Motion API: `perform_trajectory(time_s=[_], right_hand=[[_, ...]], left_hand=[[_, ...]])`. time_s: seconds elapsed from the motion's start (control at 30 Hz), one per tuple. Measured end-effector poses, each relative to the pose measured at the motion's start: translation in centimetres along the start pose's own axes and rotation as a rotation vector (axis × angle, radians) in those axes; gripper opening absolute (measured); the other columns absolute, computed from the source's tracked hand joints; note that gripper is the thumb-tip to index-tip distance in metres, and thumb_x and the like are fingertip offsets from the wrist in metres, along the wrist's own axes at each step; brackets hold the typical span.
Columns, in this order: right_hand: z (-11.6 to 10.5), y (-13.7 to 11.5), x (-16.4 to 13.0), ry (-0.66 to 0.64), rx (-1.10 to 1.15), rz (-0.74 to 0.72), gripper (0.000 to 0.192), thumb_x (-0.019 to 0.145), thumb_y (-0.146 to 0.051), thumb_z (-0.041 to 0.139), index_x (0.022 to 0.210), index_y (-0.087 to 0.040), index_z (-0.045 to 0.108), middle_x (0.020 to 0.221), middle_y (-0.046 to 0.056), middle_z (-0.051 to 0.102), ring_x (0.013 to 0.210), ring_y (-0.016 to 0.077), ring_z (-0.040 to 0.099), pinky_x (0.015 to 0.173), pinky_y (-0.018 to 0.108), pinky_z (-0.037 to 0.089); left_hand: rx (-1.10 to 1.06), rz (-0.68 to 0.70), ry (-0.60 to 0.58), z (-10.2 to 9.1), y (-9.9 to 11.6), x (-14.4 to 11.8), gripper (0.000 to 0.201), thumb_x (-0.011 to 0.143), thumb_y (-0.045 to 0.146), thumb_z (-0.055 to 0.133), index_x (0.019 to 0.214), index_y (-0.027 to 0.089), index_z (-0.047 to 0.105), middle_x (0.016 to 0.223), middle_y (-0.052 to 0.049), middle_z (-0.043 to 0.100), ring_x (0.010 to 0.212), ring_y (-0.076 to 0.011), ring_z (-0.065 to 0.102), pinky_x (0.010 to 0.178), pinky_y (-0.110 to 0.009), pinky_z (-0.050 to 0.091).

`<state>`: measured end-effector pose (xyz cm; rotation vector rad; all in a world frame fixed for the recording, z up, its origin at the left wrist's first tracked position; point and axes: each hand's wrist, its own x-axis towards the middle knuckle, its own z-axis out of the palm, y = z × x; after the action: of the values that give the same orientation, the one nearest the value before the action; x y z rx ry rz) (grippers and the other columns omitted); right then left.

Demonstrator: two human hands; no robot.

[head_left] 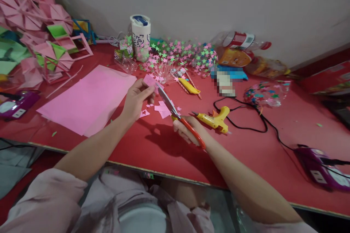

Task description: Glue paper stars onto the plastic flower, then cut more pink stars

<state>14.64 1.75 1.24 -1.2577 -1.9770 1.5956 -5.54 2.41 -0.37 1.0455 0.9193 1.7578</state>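
Note:
My left hand (136, 99) pinches a small piece of pink paper (149, 80) above the red table (153, 145). My right hand (188, 131) grips red-handled scissors (175, 111), whose blades point up-left and meet the pink piece. Small pink offcuts (162, 110) lie on the table just below the blades. A stack of large pink paper sheets (87, 98) lies flat to the left of my left hand.
A yellow glue gun (214, 119) with a black cord lies right of the scissors. Behind stand a white cup (140, 36), a heap of paper stars (180, 56), plastic bottles (240, 42), a yellow cutter (188, 86). Folded pink and green paper shapes (35, 32) fill the far left. Purple devices (319, 167) sit at both edges.

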Motion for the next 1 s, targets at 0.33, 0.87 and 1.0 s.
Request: perform_trajectory(time_s=[0.33,0.87,1.0], right_hand=[[0.8,0.1,-0.3,0.019,-0.005,0.03,0.038,0.079,-0.054,0.051,0.065,-0.019,0.047,0.037,-0.009,0.039,0.03,0.0056,0.035,0.035,0.02,0.027],[0.7,0.1,-0.4,0.026,-0.026,-0.001,0.043,0.078,-0.06,0.05,0.066,-0.019,0.047,0.042,-0.008,0.039,0.034,0.0062,0.036,0.038,0.021,0.029],[0.7,0.1,-0.4,0.037,-0.041,-0.02,0.043,0.079,-0.06,0.049,0.066,-0.019,0.047,0.043,-0.008,0.038,0.035,0.0062,0.036,0.038,0.021,0.028]], left_hand=[[-0.036,-0.054,0.005,0.7,0.2,-0.5,0.011,0.074,0.025,0.067,0.076,0.018,0.059,0.056,0.005,0.06,0.045,-0.0045,0.053,0.043,-0.016,0.043],[-0.098,-0.143,0.0,1.1,0.3,-0.7,0.012,0.073,0.026,0.068,0.076,0.017,0.059,0.06,0.003,0.065,0.05,-0.0072,0.061,0.05,-0.019,0.049],[-0.09,-0.159,0.012,1.1,0.3,-0.7,0.013,0.073,0.026,0.068,0.076,0.017,0.059,0.06,0.003,0.066,0.05,-0.0076,0.061,0.05,-0.019,0.049]])
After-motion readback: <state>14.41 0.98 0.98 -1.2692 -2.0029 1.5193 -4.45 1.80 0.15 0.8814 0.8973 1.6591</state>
